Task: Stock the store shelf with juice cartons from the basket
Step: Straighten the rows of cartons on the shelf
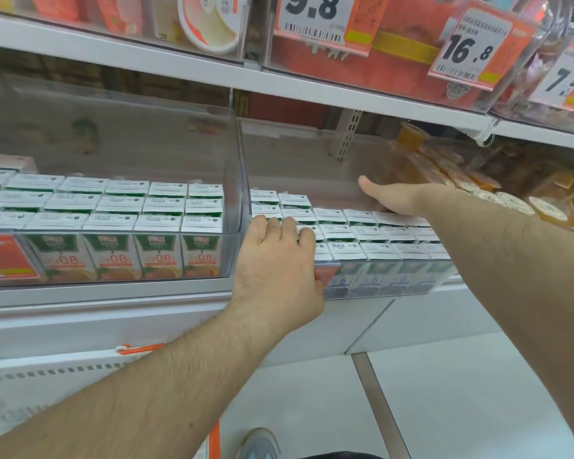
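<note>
Small white-topped blue-fronted juice cartons [362, 233] fill the clear plastic shelf bin [242, 154] at centre; they look light, stiff, best gripped by their sides. Left hand [279, 260] lies flat on the nine-o'clock cartons; right hand [390, 200], thumb spread, reaches behind the two-o'clock row.

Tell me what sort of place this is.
Most likely a grocery store aisle: price tags hang from the upper shelf, and rows of identical juice cartons fill clear bins on the shelf below.
</note>
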`<action>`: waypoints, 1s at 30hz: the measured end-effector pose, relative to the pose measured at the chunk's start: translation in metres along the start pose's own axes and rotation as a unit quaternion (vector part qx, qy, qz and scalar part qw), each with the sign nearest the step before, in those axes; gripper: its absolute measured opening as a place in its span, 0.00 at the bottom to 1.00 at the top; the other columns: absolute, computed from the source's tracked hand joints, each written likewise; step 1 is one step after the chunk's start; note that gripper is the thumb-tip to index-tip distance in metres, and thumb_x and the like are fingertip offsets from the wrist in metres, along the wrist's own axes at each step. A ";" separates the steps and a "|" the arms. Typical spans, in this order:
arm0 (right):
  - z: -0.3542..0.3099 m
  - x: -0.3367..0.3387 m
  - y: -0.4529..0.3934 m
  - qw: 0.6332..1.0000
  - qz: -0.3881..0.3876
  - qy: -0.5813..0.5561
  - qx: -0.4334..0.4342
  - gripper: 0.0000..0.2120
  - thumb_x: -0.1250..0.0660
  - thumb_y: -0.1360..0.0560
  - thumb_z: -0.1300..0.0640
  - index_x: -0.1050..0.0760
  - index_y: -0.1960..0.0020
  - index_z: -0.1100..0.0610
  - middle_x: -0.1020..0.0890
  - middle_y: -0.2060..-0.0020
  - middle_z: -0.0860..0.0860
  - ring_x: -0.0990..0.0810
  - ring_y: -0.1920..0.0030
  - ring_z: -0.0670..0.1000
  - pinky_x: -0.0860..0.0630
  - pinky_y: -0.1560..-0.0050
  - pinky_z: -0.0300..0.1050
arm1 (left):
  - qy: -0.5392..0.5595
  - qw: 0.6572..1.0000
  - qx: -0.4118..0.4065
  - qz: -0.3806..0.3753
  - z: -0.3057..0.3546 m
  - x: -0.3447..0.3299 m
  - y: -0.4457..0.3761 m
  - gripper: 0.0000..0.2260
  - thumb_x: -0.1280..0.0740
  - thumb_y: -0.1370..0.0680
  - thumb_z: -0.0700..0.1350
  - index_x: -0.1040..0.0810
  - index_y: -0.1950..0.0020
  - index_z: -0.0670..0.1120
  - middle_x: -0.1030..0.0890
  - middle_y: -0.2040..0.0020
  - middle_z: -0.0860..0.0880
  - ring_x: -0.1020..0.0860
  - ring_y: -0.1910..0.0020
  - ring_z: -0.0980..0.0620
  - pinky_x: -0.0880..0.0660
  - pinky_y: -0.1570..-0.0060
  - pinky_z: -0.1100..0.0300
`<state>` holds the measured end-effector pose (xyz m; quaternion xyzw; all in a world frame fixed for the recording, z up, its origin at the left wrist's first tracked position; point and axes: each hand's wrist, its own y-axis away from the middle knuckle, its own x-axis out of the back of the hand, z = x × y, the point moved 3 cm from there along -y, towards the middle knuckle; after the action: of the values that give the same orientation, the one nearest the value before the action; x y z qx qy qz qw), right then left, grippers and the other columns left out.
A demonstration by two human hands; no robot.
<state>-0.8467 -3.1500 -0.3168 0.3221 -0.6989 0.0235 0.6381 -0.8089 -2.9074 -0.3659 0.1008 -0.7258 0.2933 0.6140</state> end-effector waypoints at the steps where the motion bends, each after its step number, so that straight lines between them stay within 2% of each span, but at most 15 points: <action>1: -0.001 0.004 0.000 0.999 0.036 0.026 0.002 0.48 0.59 0.30 0.21 0.43 0.21 0.50 0.43 0.21 0.53 0.43 0.22 0.58 0.46 0.25 0.60 | 0.001 1.000 -0.001 0.002 0.000 0.000 0.000 0.26 0.43 0.24 0.62 0.33 0.35 0.45 0.29 0.38 0.45 0.31 0.37 0.45 0.48 0.33 0.45; 3: -0.004 0.013 0.004 0.984 0.127 0.120 0.023 0.46 0.62 0.26 0.25 0.33 0.25 0.56 0.32 0.27 0.58 0.32 0.29 0.61 0.34 0.33 0.56 | -0.001 1.000 -0.002 0.004 0.000 -0.001 0.001 0.25 0.43 0.24 0.62 0.32 0.36 0.45 0.28 0.39 0.45 0.31 0.38 0.44 0.47 0.33 0.45; 5: -0.005 0.020 0.009 0.959 0.196 0.203 0.034 0.44 0.62 0.24 0.27 0.26 0.32 0.58 0.24 0.35 0.59 0.25 0.37 0.62 0.30 0.44 0.54 | -0.003 1.000 -0.001 0.005 0.000 -0.001 0.000 0.25 0.43 0.24 0.62 0.32 0.36 0.45 0.28 0.39 0.45 0.31 0.38 0.44 0.47 0.33 0.45; 7: -0.003 0.021 0.012 0.958 0.184 0.221 0.012 0.45 0.64 0.24 0.27 0.29 0.29 0.57 0.27 0.31 0.59 0.28 0.33 0.63 0.30 0.39 0.56 | -0.006 1.000 0.001 0.004 0.000 -0.002 0.000 0.26 0.43 0.24 0.62 0.32 0.35 0.45 0.28 0.39 0.45 0.31 0.38 0.44 0.48 0.33 0.45; 10: 0.003 0.007 0.018 0.969 0.127 0.213 -0.016 0.45 0.65 0.24 0.27 0.37 0.23 0.56 0.35 0.24 0.58 0.36 0.26 0.63 0.38 0.29 0.59 | -0.005 1.000 0.001 0.003 0.000 -0.001 0.000 0.26 0.43 0.24 0.62 0.33 0.35 0.45 0.28 0.38 0.45 0.31 0.37 0.44 0.47 0.33 0.45; 12: 0.004 0.001 0.022 0.974 0.128 0.185 -0.017 0.45 0.64 0.24 0.27 0.37 0.23 0.57 0.34 0.25 0.60 0.36 0.26 0.63 0.38 0.29 0.58 | -0.006 1.000 0.001 0.002 0.000 -0.001 0.000 0.27 0.44 0.24 0.63 0.33 0.34 0.45 0.28 0.38 0.45 0.31 0.37 0.44 0.47 0.32 0.45; 15: 0.010 0.004 0.033 0.985 0.150 0.081 -0.022 0.47 0.62 0.25 0.26 0.37 0.24 0.60 0.35 0.25 0.62 0.36 0.26 0.64 0.38 0.29 0.59 | -0.009 1.000 0.001 -0.004 0.000 -0.001 -0.001 0.27 0.44 0.24 0.63 0.32 0.34 0.44 0.28 0.38 0.44 0.30 0.37 0.43 0.46 0.32 0.45; 17: 0.016 0.005 0.041 0.990 0.137 0.016 -0.024 0.47 0.60 0.25 0.26 0.37 0.24 0.60 0.37 0.24 0.61 0.37 0.26 0.64 0.38 0.28 0.60 | -0.011 1.000 0.001 -0.004 0.001 -0.002 -0.001 0.27 0.44 0.24 0.63 0.32 0.35 0.45 0.27 0.39 0.44 0.30 0.38 0.43 0.46 0.32 0.45; 24: 0.033 -0.012 0.057 0.985 0.153 0.068 -0.051 0.47 0.62 0.26 0.25 0.35 0.24 0.57 0.33 0.26 0.60 0.33 0.28 0.64 0.34 0.32 0.58 | -0.027 1.000 -0.003 -0.010 0.001 -0.001 -0.001 0.28 0.44 0.24 0.64 0.32 0.34 0.45 0.27 0.38 0.44 0.30 0.37 0.43 0.46 0.33 0.44; 28: 0.037 -0.016 0.069 0.986 0.156 -0.014 -0.053 0.46 0.62 0.26 0.26 0.36 0.24 0.57 0.33 0.26 0.61 0.35 0.27 0.63 0.37 0.30 0.59 | -0.032 0.999 -0.008 -0.018 0.001 0.000 -0.001 0.29 0.44 0.24 0.64 0.33 0.33 0.45 0.27 0.37 0.44 0.30 0.36 0.43 0.46 0.32 0.44; 30: 0.035 -0.017 0.077 0.982 0.179 -0.028 -0.058 0.44 0.59 0.25 0.27 0.31 0.27 0.57 0.30 0.29 0.61 0.34 0.28 0.64 0.36 0.30 0.59 | -0.028 0.999 -0.014 -0.021 0.001 0.004 0.000 0.30 0.46 0.24 0.65 0.33 0.32 0.45 0.28 0.35 0.44 0.31 0.35 0.43 0.48 0.31 0.43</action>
<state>-0.9146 -3.0970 -0.3096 0.1545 -0.7632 0.0877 0.6213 -0.8104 -2.9071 -0.3619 0.1159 -0.7448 0.2668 0.6006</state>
